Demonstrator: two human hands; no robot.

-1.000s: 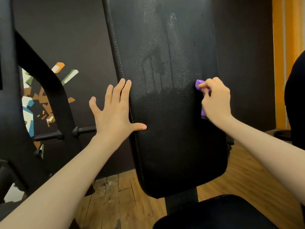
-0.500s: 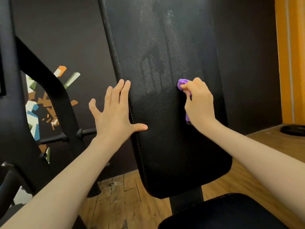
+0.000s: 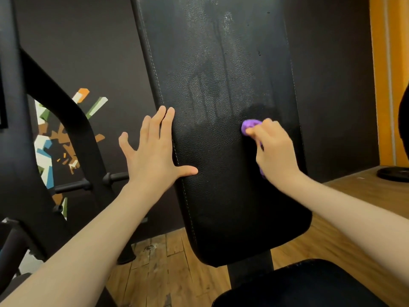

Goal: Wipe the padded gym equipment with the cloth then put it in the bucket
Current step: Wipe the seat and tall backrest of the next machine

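Observation:
A tall black padded backrest (image 3: 217, 85) stands upright in front of me, dull and streaked in its upper part, darker and wet-looking lower down. My right hand (image 3: 274, 149) grips a bunched purple cloth (image 3: 250, 126) and presses it against the pad's right half. My left hand (image 3: 152, 149) lies flat with spread fingers on the pad's left edge, thumb across the front. The black seat pad (image 3: 298, 284) shows at the bottom right. No bucket is in view.
A black steel machine frame (image 3: 55, 120) with a peg bar (image 3: 93, 182) stands to the left before a dark wall with a coloured mural. Wooden floor (image 3: 168, 273) lies below. A black weight plate (image 3: 394, 173) rests on the floor at far right, beside an orange wall strip.
My right hand has slid the purple cloth leftward across the pad from its right edge toward the middle. My left hand has stayed in place on the left edge.

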